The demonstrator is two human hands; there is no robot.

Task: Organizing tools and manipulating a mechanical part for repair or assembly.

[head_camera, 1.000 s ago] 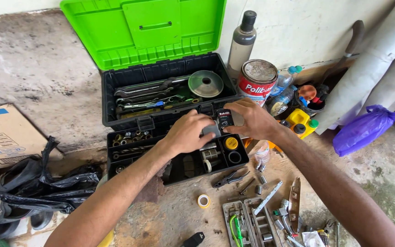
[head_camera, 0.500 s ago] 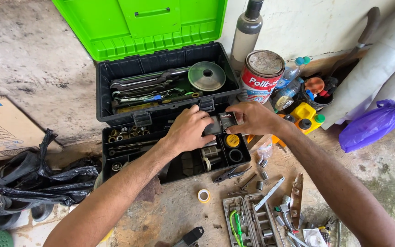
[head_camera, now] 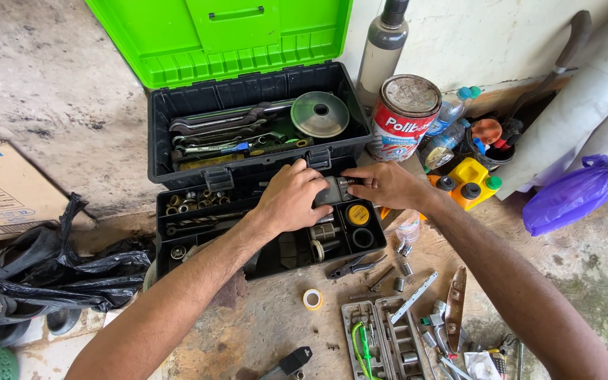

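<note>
Fingers of your left hand (head_camera: 291,199) are curling down over the far edge of the black tray (head_camera: 198,243), gripping one end of a small dark box (head_camera: 337,190). Your right hand (head_camera: 386,186) is reaching in from the right, fingers closing on that box's other end. Both forearms are stretching away from you. Tray is sitting just near of the open black toolbox (head_camera: 248,98) with its green lid (head_camera: 219,35) raised.

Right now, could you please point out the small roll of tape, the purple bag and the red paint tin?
roll of tape (head_camera: 312,299), head view, its ring.
purple bag (head_camera: 577,193), head view, its bulging middle.
red paint tin (head_camera: 404,119), head view, its side wall.
</note>
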